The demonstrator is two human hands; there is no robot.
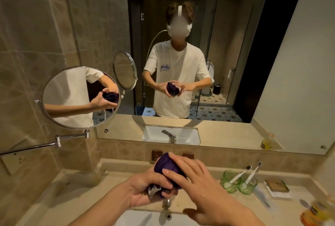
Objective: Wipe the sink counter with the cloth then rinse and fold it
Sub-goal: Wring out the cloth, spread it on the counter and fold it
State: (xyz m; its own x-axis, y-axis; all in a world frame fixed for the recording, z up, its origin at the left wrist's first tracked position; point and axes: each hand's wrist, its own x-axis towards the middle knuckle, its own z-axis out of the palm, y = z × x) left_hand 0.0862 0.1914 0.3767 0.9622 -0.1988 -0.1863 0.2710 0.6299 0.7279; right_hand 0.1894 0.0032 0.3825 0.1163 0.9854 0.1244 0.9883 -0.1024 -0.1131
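While the purple cloth (167, 167) sits bunched up above the tap (167, 205), I have my left hand (145, 188) curled under and around its lower part, that grip closed on the wet bundle with a pale tag or corner poking out by the thumb. My right hand (196, 180) lies over the cloth's right side, its grip spread, fingers straight and pressing on the fabric. Both hands look wet. The cloth is held in the air over the back edge of the white sink (137, 219), not touching the table (59, 198).

To the right, two green glass cups (238, 183) stand side by side on the table, each with a white toothbrush (240, 174) leaning in it. Just beyond them lies a small brown box on a white tray (277, 187), and blurred yellow-orange items sit at the far right edge.

The table is beige stone, backed by tan tiles. A large wall mirror (226, 131) reflects a person in a white shirt holding the cloth, and a round swing-arm mirror (80, 97) hangs at left
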